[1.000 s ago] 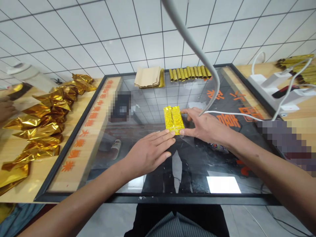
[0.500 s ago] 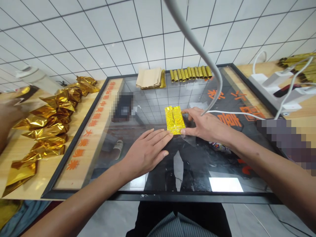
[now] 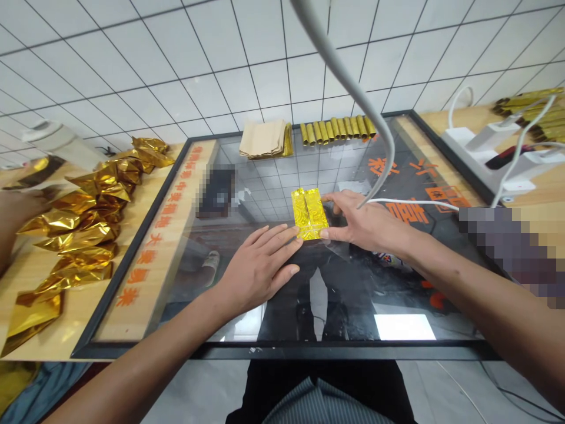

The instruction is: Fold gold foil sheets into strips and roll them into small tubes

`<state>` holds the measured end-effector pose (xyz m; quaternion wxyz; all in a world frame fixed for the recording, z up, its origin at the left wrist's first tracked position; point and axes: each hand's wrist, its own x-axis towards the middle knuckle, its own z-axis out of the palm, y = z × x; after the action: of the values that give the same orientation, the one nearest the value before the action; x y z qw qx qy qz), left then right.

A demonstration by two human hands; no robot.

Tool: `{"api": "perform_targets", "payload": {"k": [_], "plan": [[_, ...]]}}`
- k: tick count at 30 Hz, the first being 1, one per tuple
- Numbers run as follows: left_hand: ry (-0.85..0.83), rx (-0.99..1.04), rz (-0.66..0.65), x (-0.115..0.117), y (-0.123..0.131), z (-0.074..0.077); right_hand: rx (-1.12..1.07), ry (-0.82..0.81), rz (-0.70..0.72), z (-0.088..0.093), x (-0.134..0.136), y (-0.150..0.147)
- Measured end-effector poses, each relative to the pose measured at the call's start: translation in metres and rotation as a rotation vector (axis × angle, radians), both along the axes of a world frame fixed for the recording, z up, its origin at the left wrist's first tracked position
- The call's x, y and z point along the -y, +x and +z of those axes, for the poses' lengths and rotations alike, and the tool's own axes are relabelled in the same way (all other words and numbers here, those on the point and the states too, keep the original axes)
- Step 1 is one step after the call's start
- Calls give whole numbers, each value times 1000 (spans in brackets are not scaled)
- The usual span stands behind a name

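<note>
A folded gold foil sheet (image 3: 309,212) lies flat on the glass-topped board (image 3: 335,294) in front of me. My right hand (image 3: 368,224) presses against its right edge, thumb at the near corner and fingers at the far corner. My left hand (image 3: 260,265) lies flat on the glass with fingers stretched out, the fingertips touching the foil's near left corner. Neither hand lifts the sheet.
A pile of crumpled gold foil (image 3: 79,229) covers the wooden table at the left, where another person's hand (image 3: 17,206) shows. At the board's far edge lie a stack of tan paper (image 3: 265,139) and a row of gold rolls (image 3: 338,129). White cables (image 3: 353,88) and power strips (image 3: 498,147) sit at the right.
My left hand has slid back slightly from the foil's near edge, fingers more spread. The right hand stays at the foil's right edge. The view shifted a little.
</note>
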<state>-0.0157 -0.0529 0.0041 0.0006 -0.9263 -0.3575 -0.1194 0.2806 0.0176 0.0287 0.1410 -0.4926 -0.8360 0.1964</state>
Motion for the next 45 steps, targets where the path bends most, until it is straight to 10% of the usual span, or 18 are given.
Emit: {"api": "perform_targets", "payload": {"k": [29, 45], "plan": [[60, 86, -104, -6, 29, 19, 2, 9, 12, -3, -2, 2], [-53, 190, -58, -7, 39, -1, -100, -29, 75, 1, -2, 15]]}}
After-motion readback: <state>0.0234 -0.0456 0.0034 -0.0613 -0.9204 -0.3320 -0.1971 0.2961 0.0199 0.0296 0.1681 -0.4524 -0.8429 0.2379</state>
